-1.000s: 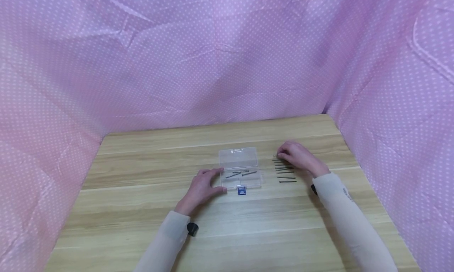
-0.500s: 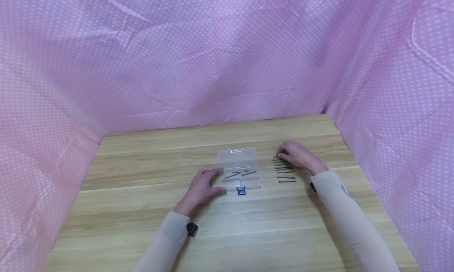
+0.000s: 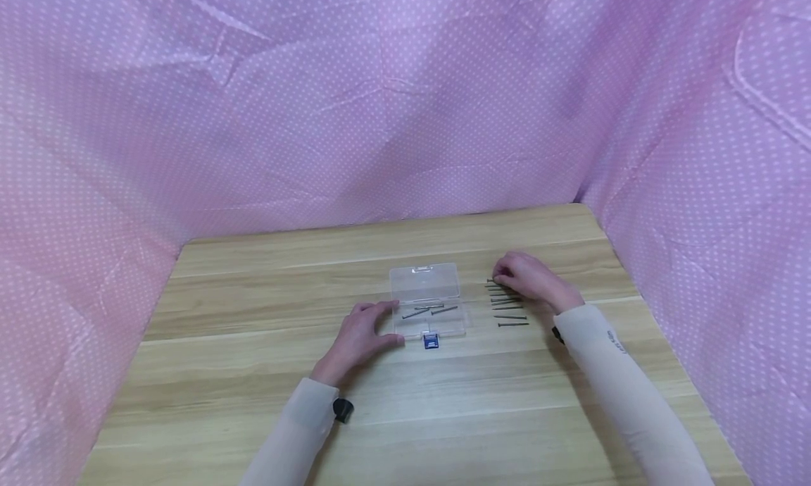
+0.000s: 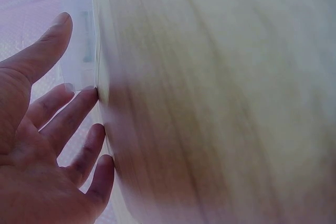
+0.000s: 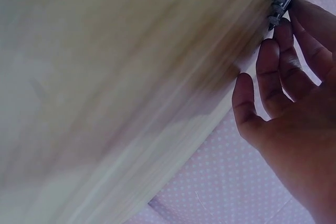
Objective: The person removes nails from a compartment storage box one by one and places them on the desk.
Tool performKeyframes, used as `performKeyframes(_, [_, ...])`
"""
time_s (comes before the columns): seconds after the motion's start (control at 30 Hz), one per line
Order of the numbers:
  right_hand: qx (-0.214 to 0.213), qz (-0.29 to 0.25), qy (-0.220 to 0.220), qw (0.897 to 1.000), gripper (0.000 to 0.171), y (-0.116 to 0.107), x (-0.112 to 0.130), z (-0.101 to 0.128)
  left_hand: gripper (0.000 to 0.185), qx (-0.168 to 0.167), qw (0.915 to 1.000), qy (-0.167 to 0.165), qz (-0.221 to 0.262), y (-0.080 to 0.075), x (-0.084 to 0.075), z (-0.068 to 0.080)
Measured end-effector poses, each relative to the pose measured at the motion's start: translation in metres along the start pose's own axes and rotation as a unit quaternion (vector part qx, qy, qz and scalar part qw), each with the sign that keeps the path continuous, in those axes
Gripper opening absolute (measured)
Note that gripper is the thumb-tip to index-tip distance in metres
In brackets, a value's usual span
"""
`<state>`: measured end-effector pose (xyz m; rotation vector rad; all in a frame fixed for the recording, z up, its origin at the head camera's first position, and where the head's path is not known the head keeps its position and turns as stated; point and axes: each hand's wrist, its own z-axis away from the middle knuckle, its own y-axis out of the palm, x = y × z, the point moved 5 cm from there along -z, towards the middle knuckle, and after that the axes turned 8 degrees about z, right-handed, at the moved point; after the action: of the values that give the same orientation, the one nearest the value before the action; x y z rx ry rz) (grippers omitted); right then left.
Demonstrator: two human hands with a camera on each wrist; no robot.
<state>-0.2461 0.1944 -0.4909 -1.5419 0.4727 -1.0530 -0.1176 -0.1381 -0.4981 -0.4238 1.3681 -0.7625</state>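
Note:
My left hand [image 3: 360, 337] rests at the left end of a clear plastic box [image 3: 450, 324], its thumb at the front corner and index fingertip near the hinge. In the left wrist view the fingers [image 4: 68, 121] are spread and fairly straight against the box end. The lid [image 3: 424, 282] lies open towards the back; a blue latch [image 3: 431, 341] hangs at the front. Inside are 3 metal nails [image 3: 445, 310]. At the right, my right hand [image 3: 529, 278] pinches the farthest nail [image 3: 490, 280] of a row, thumb and fingertips hiding most of it.
Several more nails [image 3: 513, 325] lie side by side on the wooden table [image 3: 253, 296], in a column running towards me from the right hand. Pink dotted cloth [image 3: 393, 120] hangs behind the table and along both sides.
Almost nothing differs. The right hand has shifted very slightly to the left with its fingertips at the farthest nail, and the left hand stays at the box.

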Motion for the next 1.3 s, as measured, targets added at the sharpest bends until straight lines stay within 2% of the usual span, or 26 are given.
performKeyframes(0.27, [-0.009,-0.010,-0.004,1.000,0.008,0.001,-0.001,0.002,0.076,0.000,1.0000,0.002,-0.002,0.000,0.000,0.001])
performKeyframes(0.77, [-0.077,-0.030,0.013,0.997,0.012,-0.013,0.010,0.020,0.077,-0.001,1.0000,0.001,0.002,-0.001,-0.001,0.001])
performKeyframes(1.13, [-0.137,-0.068,-0.007,0.988,0.009,-0.017,0.030,0.031,0.077,0.001,1.0000,-0.004,0.001,-0.002,-0.003,0.002])
performKeyframes(1.3, [-0.168,-0.064,-0.038,0.983,0.006,-0.017,0.043,0.033,0.077,0.002,1.0000,-0.003,-0.003,-0.001,-0.002,0.001])
